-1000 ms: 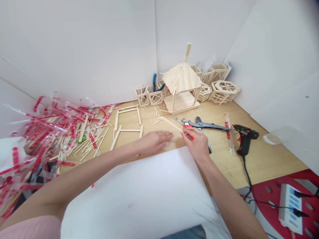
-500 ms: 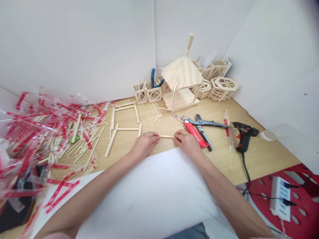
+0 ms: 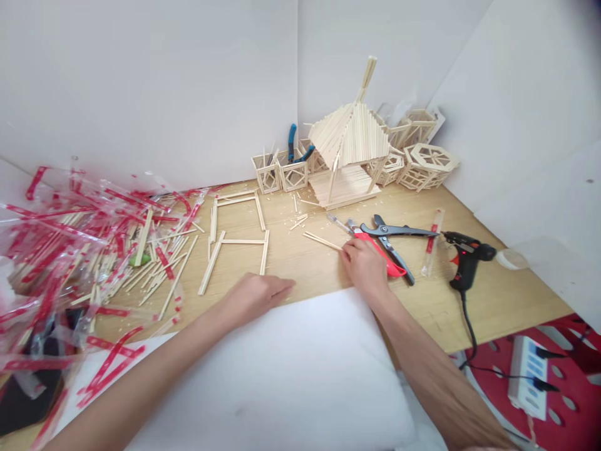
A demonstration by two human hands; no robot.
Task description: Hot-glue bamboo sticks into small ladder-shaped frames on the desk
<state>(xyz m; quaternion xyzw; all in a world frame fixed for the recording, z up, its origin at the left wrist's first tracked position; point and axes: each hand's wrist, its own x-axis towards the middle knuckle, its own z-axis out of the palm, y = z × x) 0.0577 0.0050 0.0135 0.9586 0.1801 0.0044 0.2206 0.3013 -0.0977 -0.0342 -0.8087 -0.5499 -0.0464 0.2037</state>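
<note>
My right hand [image 3: 365, 266] is closed on the near end of a pair of thin wooden sticks [image 3: 322, 240], which point left and away over the table. Beside that hand lie a red utility knife [image 3: 393, 268] and black-handled cutters [image 3: 399, 230]. My left hand [image 3: 256, 297] rests low at the table's front edge, its fingers stretched to the right and nothing visible in them. Beyond it lie flat stick frames, a nearer one [image 3: 241, 242] and a farther one [image 3: 260, 210].
A stick-built pavilion [image 3: 359, 134] stands at the back among small lattice boxes, one holding blue-handled pliers [image 3: 292, 144]. Loose sticks and red-marked plastic wrappers [image 3: 98, 219] heap up at left. A glue gun [image 3: 466, 257] lies at right, above a power strip [image 3: 528, 376].
My left hand has let go of the sticks and drawn back left and toward me. My right hand has shifted slightly right with them, and they now point more away from me.
</note>
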